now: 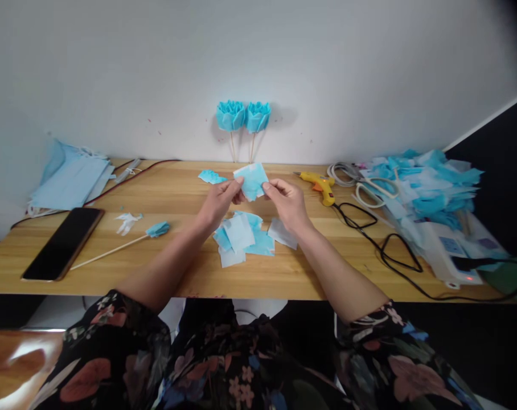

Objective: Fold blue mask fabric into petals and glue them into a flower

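A small blue-and-white fabric square is held up above the desk between both hands. My left hand pinches its left edge with thumb and fingers. On the opposite edge, my right hand is closed in the same way. Below them lies a loose pile of blue and white fabric squares, with one white square under my right wrist. A gathered blue fabric strip rests just beyond my left hand. To the left is a thin stick tipped with a rolled blue bud.
Two blue fabric flowers on sticks lean against the wall. A yellow glue gun, white-handled scissors, a power strip and heaped blue scraps are on the right. Face masks and a phone lie left.
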The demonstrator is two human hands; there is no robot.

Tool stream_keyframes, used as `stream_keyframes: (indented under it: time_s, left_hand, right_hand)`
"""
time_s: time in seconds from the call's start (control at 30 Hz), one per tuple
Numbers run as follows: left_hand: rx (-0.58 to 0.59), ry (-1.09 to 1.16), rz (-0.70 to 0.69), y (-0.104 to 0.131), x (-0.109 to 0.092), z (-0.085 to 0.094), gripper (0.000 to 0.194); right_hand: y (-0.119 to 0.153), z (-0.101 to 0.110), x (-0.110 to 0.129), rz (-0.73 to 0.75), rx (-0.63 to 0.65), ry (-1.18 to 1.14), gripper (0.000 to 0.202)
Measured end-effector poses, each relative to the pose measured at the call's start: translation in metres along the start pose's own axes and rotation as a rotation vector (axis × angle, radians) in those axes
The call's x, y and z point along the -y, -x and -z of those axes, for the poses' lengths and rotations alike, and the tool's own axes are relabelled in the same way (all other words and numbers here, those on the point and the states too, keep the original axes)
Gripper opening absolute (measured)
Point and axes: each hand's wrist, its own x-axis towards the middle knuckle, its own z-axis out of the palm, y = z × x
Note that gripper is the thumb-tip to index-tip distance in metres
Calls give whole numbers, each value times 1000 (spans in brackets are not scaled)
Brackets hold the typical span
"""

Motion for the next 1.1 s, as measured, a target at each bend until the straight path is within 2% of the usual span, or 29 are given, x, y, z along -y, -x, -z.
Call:
stream_keyframes:
  time_s: [0.07, 0.17, 0.33, 0.63, 0.87, 1.1]
  left_hand:
    - [48, 6, 9, 1, -2, 0, 58]
    - [101, -24, 35, 3, -4, -2, 48]
    - [100, -52, 71, 6, -6, -4, 30]
    - [72, -84, 123, 5, -8, -1, 37]
    - [125, -30, 63, 1, -5, 4, 32]
    - [126, -28, 55, 0, 1, 2, 36]
  right_hand:
    - [-1, 0, -1, -12, -26, -1, 27]
    - [-1, 0, -3, -10, -45, -7, 26]
    - [1, 0, -3, 31, -29, 14, 27]
    - [-3, 0, 0, 84, -21, 48, 26]
    - [-3, 0, -2, -21, -3, -102, 32]
    - [-6, 3, -2, -208, 176, -337, 58]
